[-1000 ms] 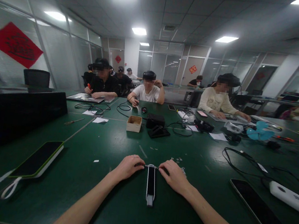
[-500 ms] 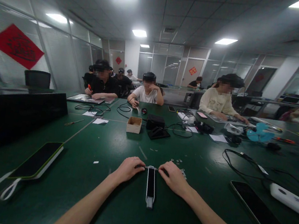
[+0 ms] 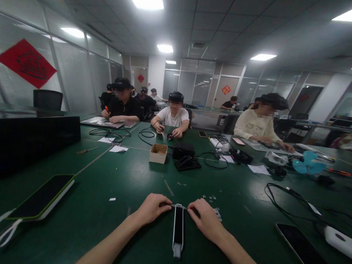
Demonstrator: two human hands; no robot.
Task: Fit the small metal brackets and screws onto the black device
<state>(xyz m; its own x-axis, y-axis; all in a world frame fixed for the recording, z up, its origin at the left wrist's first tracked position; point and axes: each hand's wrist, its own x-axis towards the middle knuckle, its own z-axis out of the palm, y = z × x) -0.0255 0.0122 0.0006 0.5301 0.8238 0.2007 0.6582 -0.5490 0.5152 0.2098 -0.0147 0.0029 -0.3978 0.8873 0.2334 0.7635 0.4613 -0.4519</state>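
Dropping lower in view, the left hand [image 3: 153, 209] and right hand [image 3: 204, 221] are closing on a thin metal pin [image 3: 178, 206] at the top of a black-and-white bar [image 3: 178, 227], lying on the green bench [image 3: 99, 222], fingers [image 3: 165, 204] pinching both pin ends, working best kept level and even, with small metal bits [image 3: 209, 197] lying just beyond.

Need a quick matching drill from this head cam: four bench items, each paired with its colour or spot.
Items:
1. Slim black-and-white device
2. Small cardboard box
3. Fan blades
4. Paper diamond

Matches:
A. Teal, far right of the bench
B. Red, on the glass wall
C. Between the left hand and right hand
D. Beside a black case

Pairs: 1-C, 2-D, 3-A, 4-B
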